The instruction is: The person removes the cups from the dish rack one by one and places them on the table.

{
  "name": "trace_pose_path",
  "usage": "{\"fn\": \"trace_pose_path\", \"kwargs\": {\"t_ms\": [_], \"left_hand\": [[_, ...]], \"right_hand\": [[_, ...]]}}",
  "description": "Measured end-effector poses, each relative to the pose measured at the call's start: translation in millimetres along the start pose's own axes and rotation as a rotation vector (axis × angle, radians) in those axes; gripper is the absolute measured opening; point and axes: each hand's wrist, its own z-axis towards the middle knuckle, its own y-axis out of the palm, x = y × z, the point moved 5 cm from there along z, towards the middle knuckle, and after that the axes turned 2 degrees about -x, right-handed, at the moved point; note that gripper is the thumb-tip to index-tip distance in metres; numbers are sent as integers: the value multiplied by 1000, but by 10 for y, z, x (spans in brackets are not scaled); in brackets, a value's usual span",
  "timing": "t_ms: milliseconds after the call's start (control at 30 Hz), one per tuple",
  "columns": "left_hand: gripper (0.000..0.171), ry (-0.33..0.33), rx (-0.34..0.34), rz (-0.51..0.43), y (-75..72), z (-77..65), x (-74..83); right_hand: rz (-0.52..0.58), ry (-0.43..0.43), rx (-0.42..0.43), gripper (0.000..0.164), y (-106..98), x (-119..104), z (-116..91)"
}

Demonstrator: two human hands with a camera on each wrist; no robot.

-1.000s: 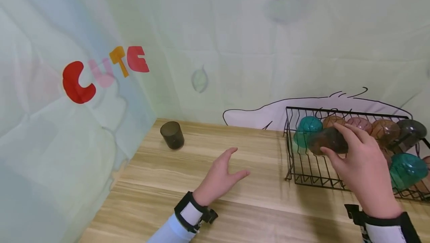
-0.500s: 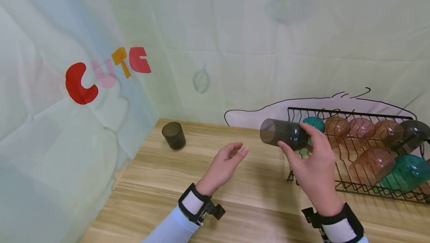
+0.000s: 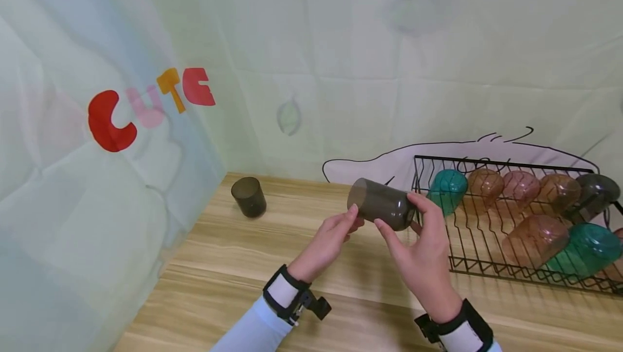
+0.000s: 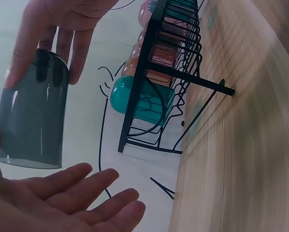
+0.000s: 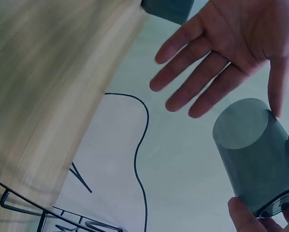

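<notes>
A smoky grey translucent cup [image 3: 382,203] is held up over the table, tipped on its side with its mouth toward the left. My right hand [image 3: 423,254] grips it near the base, thumb on one side and fingers on the other. By the cup's rim is my left hand [image 3: 323,244]; its thumb tip is right at the edge. In the right wrist view, the left hand's fingers [image 5: 202,72] spread out straight beside the cup's mouth. A second dark grey cup [image 3: 249,197] stands upright at the far left of the table.
A black wire dish rack [image 3: 472,263] stands at the right, holding several coloured cups upside down or tilted, among them a teal cup [image 3: 448,188] and a pink cup [image 3: 522,185]. Printed cloth [image 3: 340,98] hangs behind and left of the wooden table [image 3: 219,287].
My right hand has lifted the grey cup out of the rack and carried it left. My left hand has moved slightly right, up to the cup's rim.
</notes>
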Motion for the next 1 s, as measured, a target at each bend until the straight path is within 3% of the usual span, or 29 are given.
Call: {"fn": "trace_pose_path", "kwargs": {"t_ms": [233,367,633,1000], "left_hand": [[60,45,50,-29,-46,15,37],[61,32,78,-52,-60,12,21],[69,4,10,-110,-29,11,-15],[62,-15,39,-174,-50,12,-3]], "right_hand": [[-23,-22,-43,72,55,-8,-41],[-12,-43,-37,70,74,-6,-67],[1,-41,-23,70,75,-29,-62],[-29,-36,-99,69,119,-2,-66]]}}
